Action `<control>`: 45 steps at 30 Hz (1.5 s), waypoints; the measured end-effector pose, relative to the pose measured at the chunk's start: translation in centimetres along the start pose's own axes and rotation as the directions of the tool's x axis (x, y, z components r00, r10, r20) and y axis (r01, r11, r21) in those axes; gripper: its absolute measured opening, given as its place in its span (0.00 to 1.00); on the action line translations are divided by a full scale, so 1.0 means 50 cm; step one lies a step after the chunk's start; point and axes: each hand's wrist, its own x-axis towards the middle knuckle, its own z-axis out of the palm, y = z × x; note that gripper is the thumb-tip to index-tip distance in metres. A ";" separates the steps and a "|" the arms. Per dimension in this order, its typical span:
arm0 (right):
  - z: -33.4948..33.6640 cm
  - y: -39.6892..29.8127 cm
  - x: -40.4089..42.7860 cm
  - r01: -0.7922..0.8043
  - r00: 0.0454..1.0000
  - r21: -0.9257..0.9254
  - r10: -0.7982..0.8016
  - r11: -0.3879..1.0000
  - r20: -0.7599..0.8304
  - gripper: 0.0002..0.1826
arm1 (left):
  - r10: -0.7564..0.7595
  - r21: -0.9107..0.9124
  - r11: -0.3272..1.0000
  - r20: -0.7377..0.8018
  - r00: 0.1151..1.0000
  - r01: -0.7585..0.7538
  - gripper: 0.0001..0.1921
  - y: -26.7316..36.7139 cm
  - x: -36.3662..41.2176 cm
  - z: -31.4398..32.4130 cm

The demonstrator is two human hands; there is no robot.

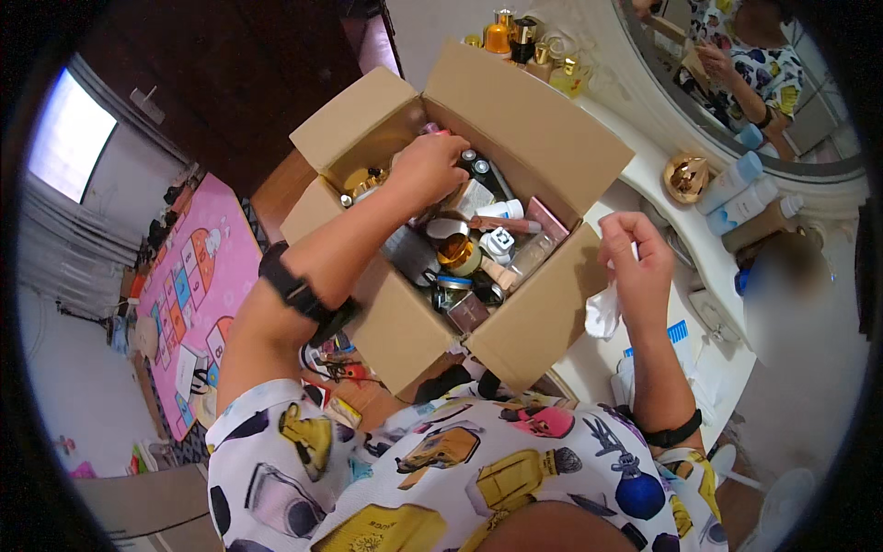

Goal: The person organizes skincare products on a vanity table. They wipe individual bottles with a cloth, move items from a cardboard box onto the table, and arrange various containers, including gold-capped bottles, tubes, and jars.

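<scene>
An open cardboard box (524, 131) full of cosmetic bottles, jars and tubes lies before me. My left hand (429, 169) reaches into its far part, fingers bent down among the items; what the fingertips touch is hidden. Near it are dark tubes, a white bottle (500, 210) and a pink tube (506, 224). Closer to me in the box are an amber glass jar (457, 252), a jar with a blue-rimmed lid (453, 282) and a small dark carton (469, 313). My right hand (638, 259), right of the box, pinches a crumpled white tissue (602, 314).
A white dressing table (714, 265) with a round mirror (745, 103) stands right and behind. Perfume bottles (498, 38), a gold ornament (686, 178) and spray bottles (732, 181) are on it. A blue comb (678, 332) lies near my right forearm. A pink play mat (190, 297) covers the floor at left.
</scene>
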 end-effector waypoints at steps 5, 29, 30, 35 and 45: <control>-0.005 0.007 -0.006 0.057 0.998 -0.030 -0.056 0.998 0.040 0.09 | -0.197 0.315 0.944 0.303 0.932 0.097 0.29 0.048 0.065 0.030; -0.063 0.013 -0.016 -0.116 0.992 0.209 0.124 0.971 -0.026 0.10 | -0.255 0.002 0.966 0.157 0.954 0.258 0.24 0.014 0.053 -0.054; -0.069 0.017 -0.015 -0.119 0.991 0.228 0.130 0.967 -0.035 0.10 | -0.235 -0.136 0.958 0.137 0.962 0.253 0.24 0.014 0.038 -0.069; -0.051 -0.001 0.008 -0.002 0.997 0.285 0.025 0.959 -0.075 0.11 | -0.053 -0.414 0.907 0.078 0.996 0.081 0.29 0.094 -0.035 -0.124; 0.019 -0.087 -0.012 0.616 0.739 -0.413 -0.674 0.670 0.009 0.15 | 0.184 -0.530 0.816 -0.145 0.972 -0.233 0.30 0.327 -0.140 -0.134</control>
